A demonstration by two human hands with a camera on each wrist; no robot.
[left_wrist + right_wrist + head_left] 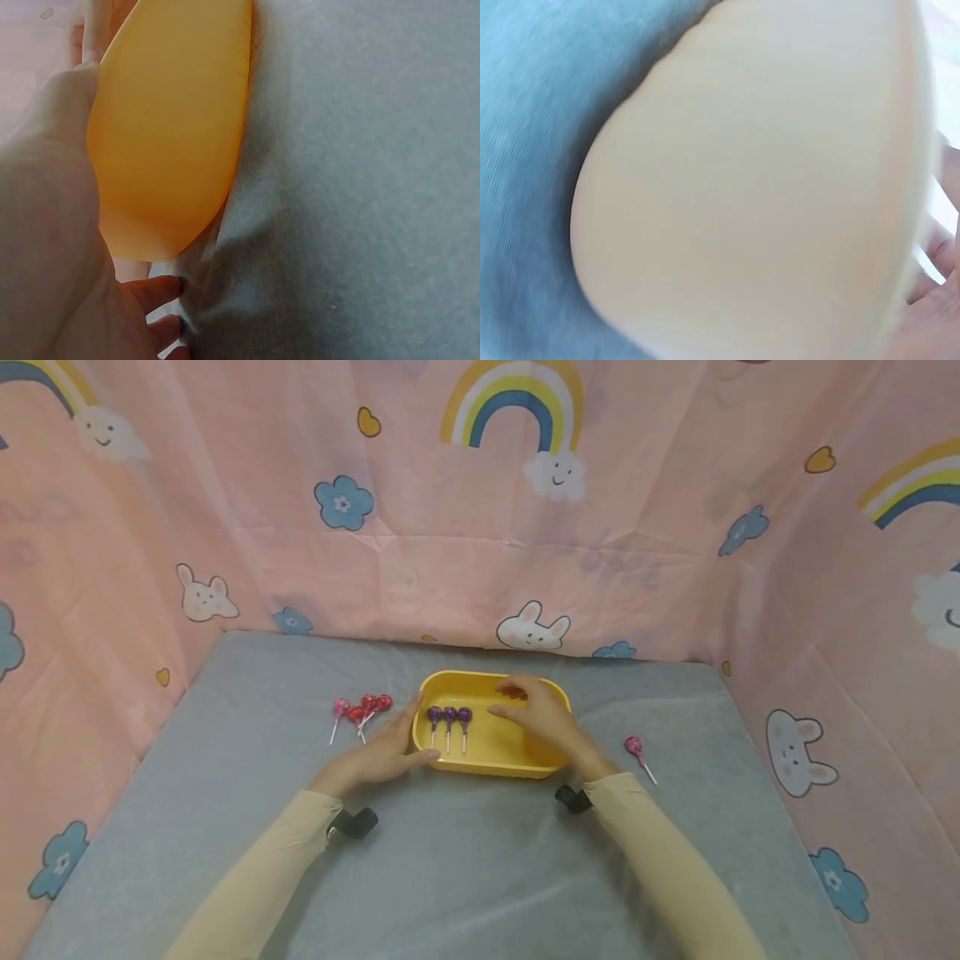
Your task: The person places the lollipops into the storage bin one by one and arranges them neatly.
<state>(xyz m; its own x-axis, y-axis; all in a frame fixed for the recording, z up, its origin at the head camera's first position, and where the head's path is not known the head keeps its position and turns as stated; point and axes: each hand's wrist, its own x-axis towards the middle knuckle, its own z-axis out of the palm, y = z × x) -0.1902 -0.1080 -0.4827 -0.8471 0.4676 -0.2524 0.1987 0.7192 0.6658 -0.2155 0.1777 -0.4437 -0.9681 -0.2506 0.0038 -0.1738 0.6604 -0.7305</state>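
A yellow plastic basin (495, 768) sits on the grey cloth. Inside it, at the left, three purple-wrapped lollipops (450, 715) lie side by side with their sticks toward me. My left hand (378, 756) holds the basin's left end, thumb at the front corner and fingers along the left side; in the left wrist view the basin's outer wall (169, 135) is beside the palm. Over the right part of the basin is my right hand (543, 714), its thumb and fingers loosely bent and apart. The basin wall (742, 187) covers most of that hand in the right wrist view.
Left of the basin lie several lollipops: red ones (356, 715) in a bunch and a pink one (341, 706) beside them. Another pink lollipop (634, 746) lies to the right. A pink patterned curtain (420, 585) surrounds the back and sides of the grey table (465, 868).
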